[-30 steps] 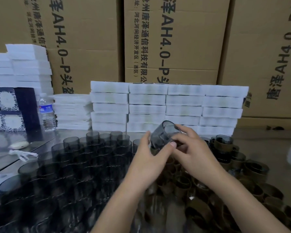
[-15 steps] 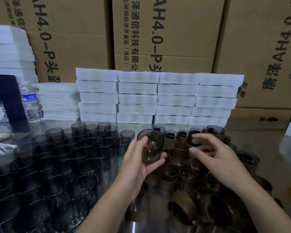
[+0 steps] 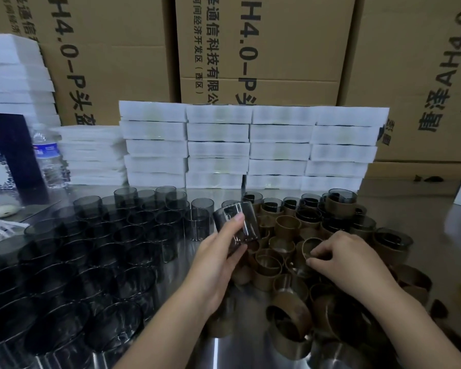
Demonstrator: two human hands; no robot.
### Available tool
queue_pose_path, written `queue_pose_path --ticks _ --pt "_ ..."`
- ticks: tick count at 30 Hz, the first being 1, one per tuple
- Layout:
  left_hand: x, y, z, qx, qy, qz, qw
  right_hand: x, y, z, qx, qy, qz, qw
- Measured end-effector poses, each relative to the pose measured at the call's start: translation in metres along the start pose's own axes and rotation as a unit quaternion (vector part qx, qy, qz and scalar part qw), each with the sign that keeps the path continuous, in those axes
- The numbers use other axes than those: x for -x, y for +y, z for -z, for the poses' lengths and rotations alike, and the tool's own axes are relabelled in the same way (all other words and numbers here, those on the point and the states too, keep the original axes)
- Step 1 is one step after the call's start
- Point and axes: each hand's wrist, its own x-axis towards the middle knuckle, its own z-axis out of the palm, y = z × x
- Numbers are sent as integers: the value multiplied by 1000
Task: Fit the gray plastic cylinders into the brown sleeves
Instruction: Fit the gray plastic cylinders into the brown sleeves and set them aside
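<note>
L hand (image 3: pixel 218 259) grips one gray cylinder (image 3: pixel 237 225), raised, tilted, not yet sleeved. R hand (image 3: pixel 349 259) curled, fingertips pinching rim of brown sleeve (image 3: pixel 310 247) in pile under it.
Done: small cluster of sleeved units (image 3: pixel 341 203) beyond R hand.
Outstanding: large batch of bare cylinders (image 3: pixel 117 235) on tabletop (image 3: pixel 423 222) left of L hand; many empty sleeves (image 3: pixel 286 226) between and near both hands.
Assessment: early stage, bulk pending.

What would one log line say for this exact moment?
left hand: holds gray cylinder | right hand: pinches brown sleeve in pile | fit: not yet done
</note>
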Motion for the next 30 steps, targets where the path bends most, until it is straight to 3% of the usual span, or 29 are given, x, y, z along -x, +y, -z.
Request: queue_pose_path --ticks 7,14,19,25,30 --pt "3 0 -9 73 38 49 995 1 2 -4 53 -31 0 998" --pt "3 -3 -7 143 4 54 988 4 3 -9 87 -33 34 995" --pt "3 -8 -3 100 14 60 993 3 4 -9 72 -4 60 996" --pt "1 -8 0 133 35 -20 990 5 -3 -6 -80 41 78 993" --pt "4 -5 -1 96 21 -46 994 13 -22 1 -229 143 117 956"
